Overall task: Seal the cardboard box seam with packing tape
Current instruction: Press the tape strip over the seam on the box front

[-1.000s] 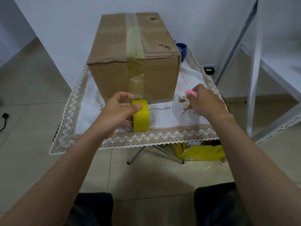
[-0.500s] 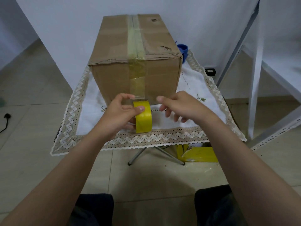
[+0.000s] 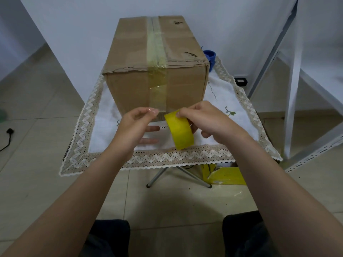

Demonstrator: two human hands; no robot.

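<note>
Box (image 3: 156, 71) sits at 12 o'clock on the tabletop (image 3: 104, 127). A tape strip (image 3: 156, 58) already covers the top seam and runs down the front face, so sealing looks nearly done; cutting the strip free and pressing its end flat likely remain. Right hand (image 3: 202, 119), at 1 o'clock of the frame centre, has its grip closed around the yellow tape roll (image 3: 181, 129), just in front of the box. Left hand (image 3: 135, 125) pinches thumb to forefinger near the strip's lower end; whether tape is between them is unclear.
</note>
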